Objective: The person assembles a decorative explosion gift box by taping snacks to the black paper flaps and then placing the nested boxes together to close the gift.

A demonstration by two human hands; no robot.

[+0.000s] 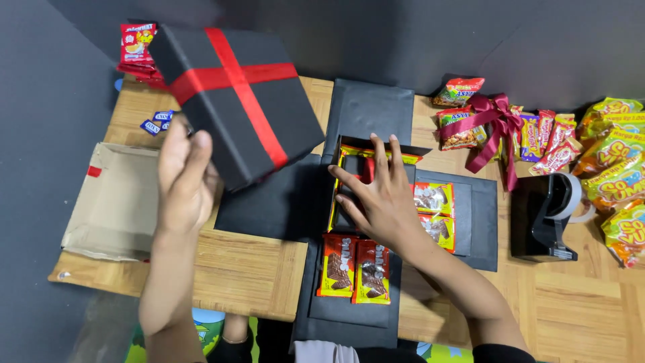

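Wooden table [242, 269], matte black ribboned lid [235, 101] in left hand [185, 178].

A light wooden worktop [242, 269] stands against dark grey walls [416, 33]; a colourful floor mat [205, 326] peeks out beneath its near edge.

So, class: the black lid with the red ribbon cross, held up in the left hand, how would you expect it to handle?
The black lid probably feels stiff: its edges stay straight though the left hand grips only one corner. It is likely light for its size, since one hand holds it tilted above the wooden table. Its smooth ribbon may be slippery.
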